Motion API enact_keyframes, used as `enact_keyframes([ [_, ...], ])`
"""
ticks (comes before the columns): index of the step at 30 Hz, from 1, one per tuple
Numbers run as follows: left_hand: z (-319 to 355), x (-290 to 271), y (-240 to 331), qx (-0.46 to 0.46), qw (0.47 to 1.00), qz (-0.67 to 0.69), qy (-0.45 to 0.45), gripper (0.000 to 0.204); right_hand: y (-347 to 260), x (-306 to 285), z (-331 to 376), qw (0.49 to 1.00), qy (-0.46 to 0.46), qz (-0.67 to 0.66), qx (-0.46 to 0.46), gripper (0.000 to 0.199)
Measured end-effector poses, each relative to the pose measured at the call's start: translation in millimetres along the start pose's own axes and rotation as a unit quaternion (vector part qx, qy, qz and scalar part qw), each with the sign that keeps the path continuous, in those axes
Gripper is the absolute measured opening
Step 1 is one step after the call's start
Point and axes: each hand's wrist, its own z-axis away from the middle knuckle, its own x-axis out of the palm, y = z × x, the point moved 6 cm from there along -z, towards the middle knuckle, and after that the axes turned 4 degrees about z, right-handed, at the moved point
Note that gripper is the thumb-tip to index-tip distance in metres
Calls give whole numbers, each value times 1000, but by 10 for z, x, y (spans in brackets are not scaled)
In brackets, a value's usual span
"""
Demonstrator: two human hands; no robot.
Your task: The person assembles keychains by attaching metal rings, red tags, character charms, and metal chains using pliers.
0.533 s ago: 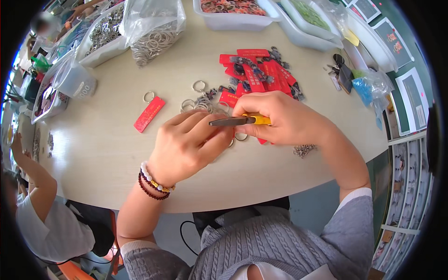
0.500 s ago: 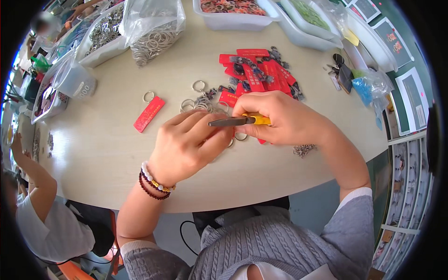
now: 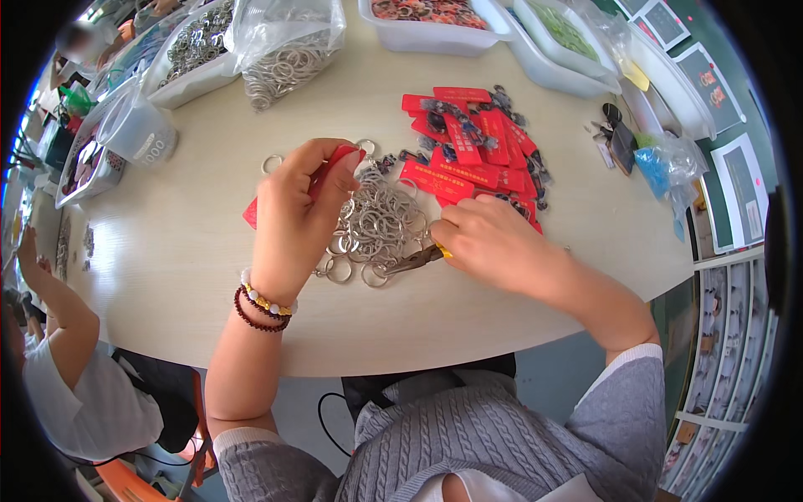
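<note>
My left hand (image 3: 294, 201) is closed on a red tag (image 3: 328, 170), raised above the table. Part of the tag is hidden by the fingers. Below and beside it lies a pile of silver key rings with chains (image 3: 376, 219). My right hand (image 3: 493, 241) grips pliers (image 3: 416, 261) with yellow handles; their dark jaws point left at the near edge of the ring pile, close to a loose ring. Behind my left wrist, another red tag (image 3: 250, 214) lies mostly covered. Right of the rings, red tags with dark charms (image 3: 489, 142) lie heaped.
Along the far edge stand a clear bag of rings (image 3: 288, 71), a white bin of metal parts (image 3: 196, 50), a bin of red pieces (image 3: 435, 32) and a bin of green pieces (image 3: 556, 29). A clear bucket (image 3: 138, 130) is at left. Another person's arm (image 3: 58, 293) reaches in there.
My hands have moved apart, uncovering the ring pile. The left has gone up and left and now shows a red tag in its fingers. The right has lowered the pliers to the rings.
</note>
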Motion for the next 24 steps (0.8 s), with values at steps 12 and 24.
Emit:
enact_keyframes([
  [12, 288, 444, -47, -55, 985, -27, -160, 14, 455, -209, 210, 766, 114, -599, 203, 7],
  [24, 408, 612, 195, 153, 970, -73, -173, 16, 369, -227, 246, 646, 231, -702, 192, 12],
])
